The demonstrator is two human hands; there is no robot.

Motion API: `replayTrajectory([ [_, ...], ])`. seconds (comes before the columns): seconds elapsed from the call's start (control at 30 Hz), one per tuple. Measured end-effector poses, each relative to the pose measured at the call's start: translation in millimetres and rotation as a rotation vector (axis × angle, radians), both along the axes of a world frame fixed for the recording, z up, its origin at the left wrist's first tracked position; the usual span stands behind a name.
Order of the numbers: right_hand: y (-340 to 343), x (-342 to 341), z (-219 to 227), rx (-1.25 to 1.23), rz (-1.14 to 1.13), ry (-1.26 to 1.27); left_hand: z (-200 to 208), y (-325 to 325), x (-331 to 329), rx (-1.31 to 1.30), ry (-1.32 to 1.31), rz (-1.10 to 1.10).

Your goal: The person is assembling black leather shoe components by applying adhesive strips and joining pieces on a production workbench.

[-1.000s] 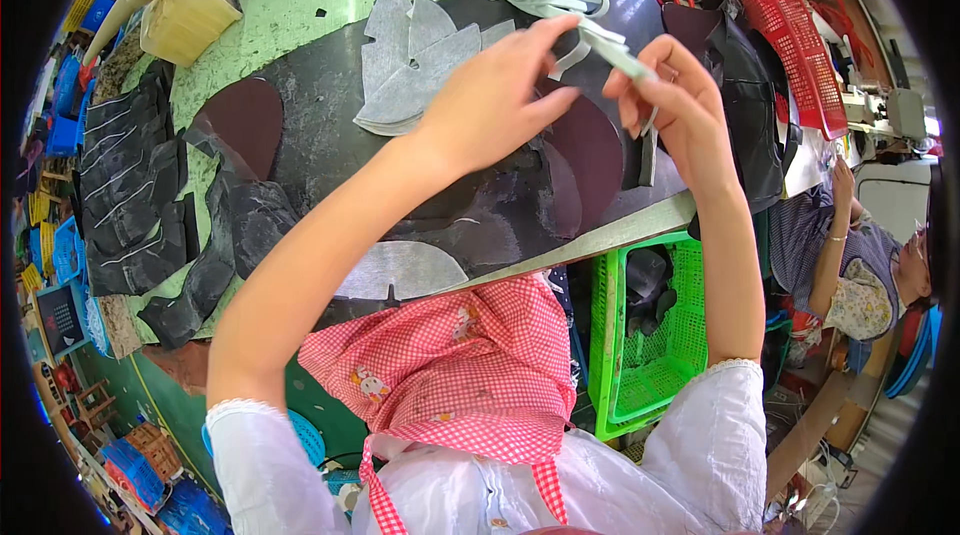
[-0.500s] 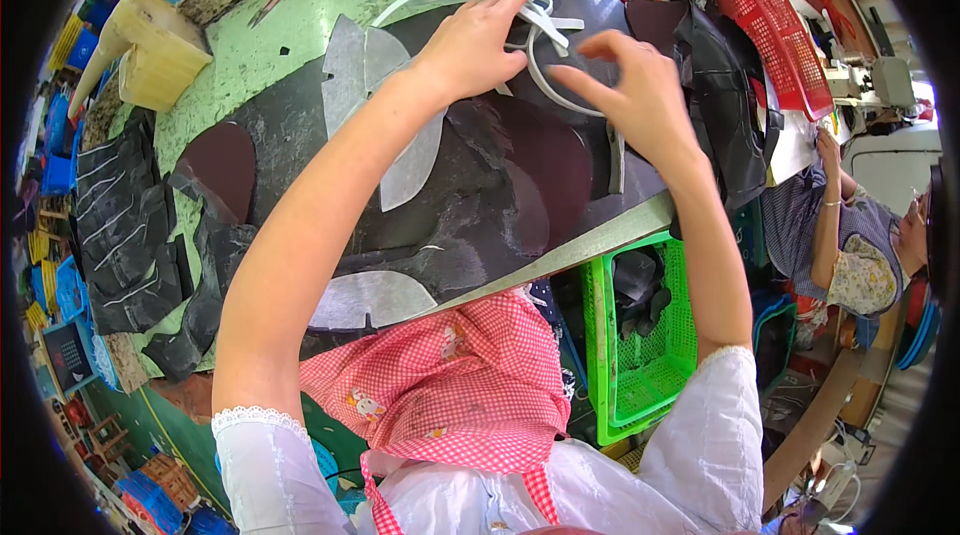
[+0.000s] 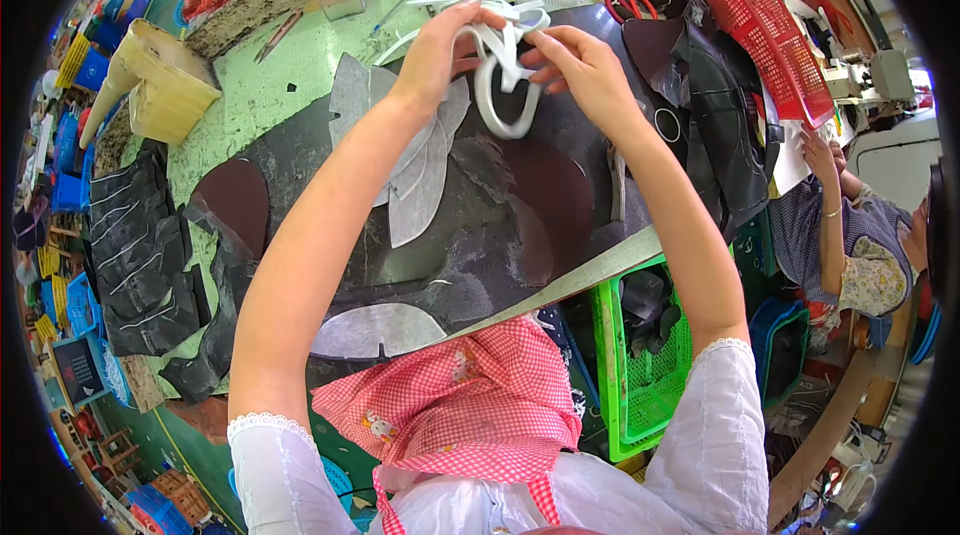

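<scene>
A tangle of white flexible strips hangs above the far part of the work table, one strip drooping in a loop. My left hand is closed round the bundle's left side, its fingertips partly behind the strips. From the right, my right hand pinches a strip between thumb and fingers. Beneath lie light grey cut pieces with notched edges, on a dark sheet material. A maroon rounded piece rests nearer to me, and another maroon piece sits at the left.
A yellowed container stands at the far left. Red-handled scissors and a red basket are at the far right. Below the table's right edge is a green crate with black pieces. A co-worker sits at the right.
The white strips have been raised off the table, their loop now drooping between my hands. My right hand, open and apart before, has moved left and closed on a strip. The view has shifted slightly.
</scene>
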State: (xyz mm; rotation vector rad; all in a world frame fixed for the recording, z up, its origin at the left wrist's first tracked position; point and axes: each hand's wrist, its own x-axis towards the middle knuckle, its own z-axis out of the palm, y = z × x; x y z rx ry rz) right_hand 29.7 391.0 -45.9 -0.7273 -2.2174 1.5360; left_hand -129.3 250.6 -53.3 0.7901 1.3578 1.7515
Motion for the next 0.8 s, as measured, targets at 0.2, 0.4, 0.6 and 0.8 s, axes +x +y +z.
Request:
replayTrajectory([
  [0.2, -6, -7, 6, -0.167, 0.05, 0.172, 3, 0, 3, 0.047, -0.017, -0.02],
  [0.4, -8, -8, 9, -0.378, 0.129, 0.134, 4, 7, 10, 0.252, -0.348, -0.07],
  [0.6, -26, -12, -9, -0.144, 0.042, 0.105, 7, 10, 21, 0.214, -0.37, -0.062],
  [0.8, -1, -3, 1, 0.124, 0.046, 0.031, 5, 7, -1, 0.225, -0.412, -0.03],
])
